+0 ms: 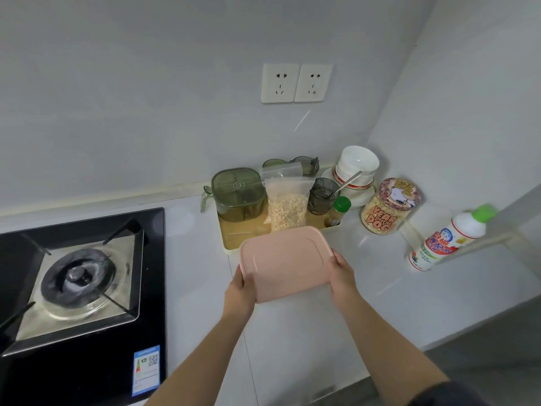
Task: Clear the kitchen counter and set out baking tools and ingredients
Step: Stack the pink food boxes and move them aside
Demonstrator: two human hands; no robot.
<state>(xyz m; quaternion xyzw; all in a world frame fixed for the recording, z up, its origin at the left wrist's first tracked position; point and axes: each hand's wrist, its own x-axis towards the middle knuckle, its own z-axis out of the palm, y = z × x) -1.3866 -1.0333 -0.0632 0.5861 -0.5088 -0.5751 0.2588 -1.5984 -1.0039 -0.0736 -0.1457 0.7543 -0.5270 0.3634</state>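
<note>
You hold the pink plastic lid [284, 259] flat by its two short sides, your left grip [238, 290] curled round the left edge and your right grip [342, 275] curled round the right. It sits over the white bench [380, 294], its far edge covering the near rim of the tray [231, 232], where a green container [238, 194] and a bag of oats [288, 210] stand. The gas hob [73, 273] lies to the left.

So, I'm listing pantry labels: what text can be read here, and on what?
"YEAR OF THE DOG": orange letters on the round jar.
white bottle: label characters too blurred to read.
sticker on the stove: a QR code, print too small to read.
green container: lid logo too small to read.
</note>
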